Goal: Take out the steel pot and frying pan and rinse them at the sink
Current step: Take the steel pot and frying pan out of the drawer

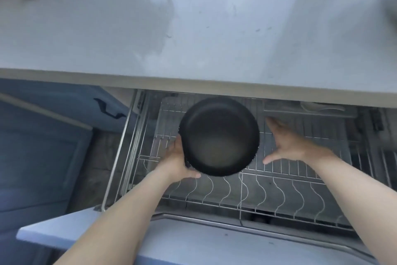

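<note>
Hovering over the pulled-out drawer, the frying pan [219, 135] was dark, round and matte, with a smooth inside and low curved walls; its handle was not visible. The left hand [179, 159] gripped it at the near-left rim, the thumb under the edge, probably because this side was the closest to take. The right hand [287, 142] was open, fingers spread, just beside the pan's right side and not touching it, I think ready to support the weight. Below was a wire rack [279, 185] of thin shiny metal with wavy dividers for plates. Above it lay the pale, smooth bench [193, 28]. No steel pot was visible.
</note>
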`<act>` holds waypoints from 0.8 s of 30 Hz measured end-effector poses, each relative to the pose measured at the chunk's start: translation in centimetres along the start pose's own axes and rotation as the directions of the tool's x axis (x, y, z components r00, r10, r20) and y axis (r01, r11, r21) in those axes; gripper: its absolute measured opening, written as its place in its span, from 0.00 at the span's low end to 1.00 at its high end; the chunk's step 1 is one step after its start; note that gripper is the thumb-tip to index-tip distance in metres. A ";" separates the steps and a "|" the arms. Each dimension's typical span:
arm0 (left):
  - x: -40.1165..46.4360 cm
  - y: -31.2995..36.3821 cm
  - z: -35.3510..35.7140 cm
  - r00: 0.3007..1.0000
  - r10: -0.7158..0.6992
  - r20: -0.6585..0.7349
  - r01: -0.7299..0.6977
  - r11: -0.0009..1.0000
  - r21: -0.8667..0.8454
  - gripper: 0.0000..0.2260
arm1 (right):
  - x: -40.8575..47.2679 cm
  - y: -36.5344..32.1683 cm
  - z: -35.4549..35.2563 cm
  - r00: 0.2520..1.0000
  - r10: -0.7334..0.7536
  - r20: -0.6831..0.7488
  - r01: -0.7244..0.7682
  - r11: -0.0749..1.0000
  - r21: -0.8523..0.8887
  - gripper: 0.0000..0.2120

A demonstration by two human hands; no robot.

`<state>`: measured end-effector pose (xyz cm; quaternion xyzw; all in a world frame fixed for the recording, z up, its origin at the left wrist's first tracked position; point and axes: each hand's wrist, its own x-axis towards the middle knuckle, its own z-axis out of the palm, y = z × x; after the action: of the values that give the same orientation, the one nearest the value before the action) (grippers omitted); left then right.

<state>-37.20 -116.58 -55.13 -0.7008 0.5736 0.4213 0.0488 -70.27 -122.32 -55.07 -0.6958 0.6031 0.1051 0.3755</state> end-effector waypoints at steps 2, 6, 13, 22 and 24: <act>0.4 -0.2 0.4 1.000 -0.031 -0.003 0.031 0.999 -0.035 0.64 | 0.7 -0.2 0.1 1.000 -0.005 0.030 0.006 0.999 -0.042 0.67; 1.1 -0.5 0.8 0.999 -0.039 -0.014 0.037 0.991 -0.128 0.65 | 1.4 -0.9 0.2 0.997 -0.050 0.050 0.052 0.998 -0.033 0.68; 1.7 -1.2 0.9 0.999 -0.047 0.020 0.050 0.966 -0.253 0.65 | 2.0 -1.3 0.9 0.995 -0.101 -0.011 0.101 0.995 0.013 0.69; 1.7 -0.6 -0.6 0.999 0.019 0.045 -0.004 0.954 -0.300 0.61 | 1.2 -1.6 0.2 0.989 -0.142 -0.045 0.148 0.968 0.201 0.66; 1.5 0.2 -1.4 0.997 0.036 0.071 -0.014 0.958 -0.285 0.60 | 0.4 -1.5 -0.4 0.987 -0.151 -0.062 0.161 0.958 0.239 0.65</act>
<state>-36.68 -118.59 -55.13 -0.6769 0.5136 0.5259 -0.0361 -68.92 -122.91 -54.41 -0.6921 0.5626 -0.0146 0.4519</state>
